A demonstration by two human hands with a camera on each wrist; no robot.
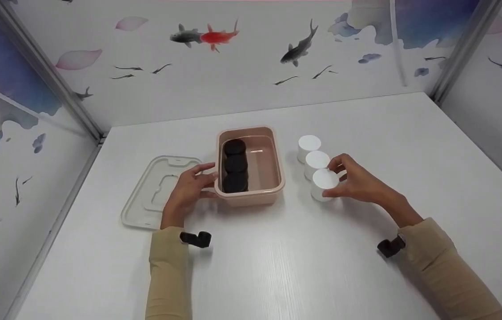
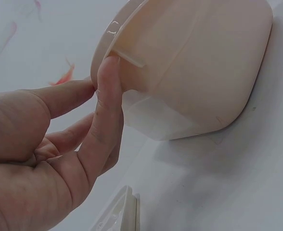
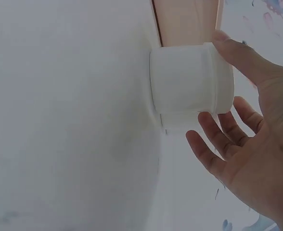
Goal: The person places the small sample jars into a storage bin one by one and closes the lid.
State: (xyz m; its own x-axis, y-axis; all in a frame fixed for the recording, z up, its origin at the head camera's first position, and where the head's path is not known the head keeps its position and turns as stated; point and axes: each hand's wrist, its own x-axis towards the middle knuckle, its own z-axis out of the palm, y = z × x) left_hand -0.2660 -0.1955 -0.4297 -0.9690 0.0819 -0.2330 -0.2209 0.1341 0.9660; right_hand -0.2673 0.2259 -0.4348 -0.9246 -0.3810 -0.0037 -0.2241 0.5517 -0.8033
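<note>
A pink plastic box stands on the table with three black round jars in a row along its left side. My left hand pinches the box's left rim; in the left wrist view its fingers are at the rim and just under it. Right of the box, three white lidded jars stand in a slanting row. With thumb and fingers my right hand grips the nearest white jar around its lid. That jar stands upright, close against its neighbour.
A pale grey-green lid lies flat left of the box, partly behind my left hand and forearm. Printed panels with fish rise at the table's back and sides. The white table stretches toward me in front of the box.
</note>
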